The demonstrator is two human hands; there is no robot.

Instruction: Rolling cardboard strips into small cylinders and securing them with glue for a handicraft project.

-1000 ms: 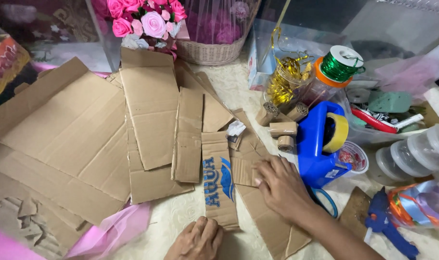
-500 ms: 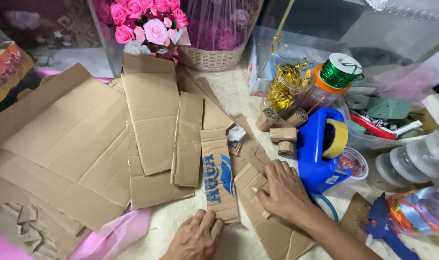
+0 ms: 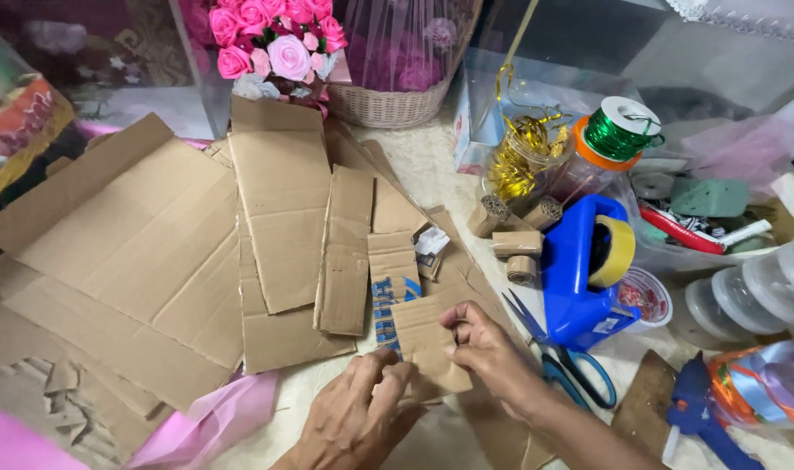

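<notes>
Lifted since before — cardboard piece [image 3: 427, 344], both hands [image 3: 488, 348] gripping.

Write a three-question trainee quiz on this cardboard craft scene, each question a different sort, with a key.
1. True or false: both hands touch the small cardboard piece.
2. Multiple choice: what sits in the blue tape dispenser? A) green ribbon B) a yellowish tape roll C) scissors
3. Fill in: the blue-handled scissors lie to the ____ of the right hand, seen from the head camera.

Key
1. True: the left hand holds its lower edge and the right hand pinches its right edge.
2. B, the tape roll.
3. Right.
</notes>
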